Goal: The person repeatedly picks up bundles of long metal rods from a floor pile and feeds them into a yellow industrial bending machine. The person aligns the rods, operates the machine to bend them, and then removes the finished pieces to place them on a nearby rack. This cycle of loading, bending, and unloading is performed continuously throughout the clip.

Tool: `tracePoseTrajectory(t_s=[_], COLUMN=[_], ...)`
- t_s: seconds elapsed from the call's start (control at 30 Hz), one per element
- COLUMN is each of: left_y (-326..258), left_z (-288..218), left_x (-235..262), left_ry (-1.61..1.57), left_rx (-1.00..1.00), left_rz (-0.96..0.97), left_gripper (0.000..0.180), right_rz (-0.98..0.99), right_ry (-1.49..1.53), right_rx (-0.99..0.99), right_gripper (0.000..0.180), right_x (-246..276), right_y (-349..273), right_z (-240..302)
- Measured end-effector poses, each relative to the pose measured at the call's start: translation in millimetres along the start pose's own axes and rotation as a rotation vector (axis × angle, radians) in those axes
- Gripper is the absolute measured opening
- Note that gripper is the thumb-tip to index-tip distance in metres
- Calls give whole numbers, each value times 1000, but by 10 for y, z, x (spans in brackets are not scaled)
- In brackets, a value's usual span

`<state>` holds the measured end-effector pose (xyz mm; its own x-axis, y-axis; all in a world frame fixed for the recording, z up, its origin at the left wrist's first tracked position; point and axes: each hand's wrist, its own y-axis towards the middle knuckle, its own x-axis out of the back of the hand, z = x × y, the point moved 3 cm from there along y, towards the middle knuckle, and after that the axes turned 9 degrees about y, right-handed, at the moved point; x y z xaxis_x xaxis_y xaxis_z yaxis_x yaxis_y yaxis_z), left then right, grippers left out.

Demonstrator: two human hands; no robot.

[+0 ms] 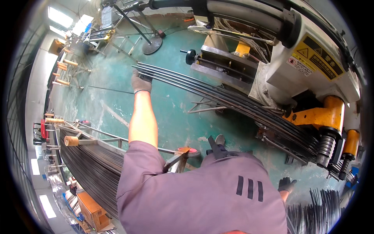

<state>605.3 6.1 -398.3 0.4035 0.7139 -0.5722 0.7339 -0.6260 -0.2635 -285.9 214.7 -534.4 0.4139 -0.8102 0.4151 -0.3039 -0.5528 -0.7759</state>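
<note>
My left arm reaches out, and my left hand (141, 81), in a grey-and-black glove, is closed around the ends of several long dark metal rods (202, 87). The rods fan slightly apart near the hand and run right to the machine, where they lie close together beside its orange arm (313, 117). My right hand (287, 184), in a dark glove, is low on the right with its fingers spread and nothing in it. It is nearest to a bundle of thin dark rods (315, 210) standing below it.
A large pale machine (311, 70) with warning labels fills the upper right, beside a steel vise-like clamp (222, 68) with a black hand knob. At left, a wheeled metal rack (97, 138) holds many more rods (91, 163). A round-based stand (152, 46) is on the green floor (105, 78).
</note>
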Motion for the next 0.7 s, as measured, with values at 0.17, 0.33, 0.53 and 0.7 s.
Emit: tracePoseTrajectory(t_s=[0.17,0.33,0.53,0.7], left_y=[480,83,250,357], left_z=[-236,-166,-211,-120], left_x=[262,102,303,130], left_ry=[134,250,200,278], left_rx=[-47,-100,-35,99], left_rz=[5,49,133,296], left_gripper=[31,30,28,31], right_rz=[150,128,-14,-166], right_ry=[-77,-133,-269,-323], right_rx=[91,97,117,211], right_gripper=[35,32,28,32], right_x=[-153,-199,410,304], right_y=[-212,-191,-172,-11], right_z=[287,311,403,316])
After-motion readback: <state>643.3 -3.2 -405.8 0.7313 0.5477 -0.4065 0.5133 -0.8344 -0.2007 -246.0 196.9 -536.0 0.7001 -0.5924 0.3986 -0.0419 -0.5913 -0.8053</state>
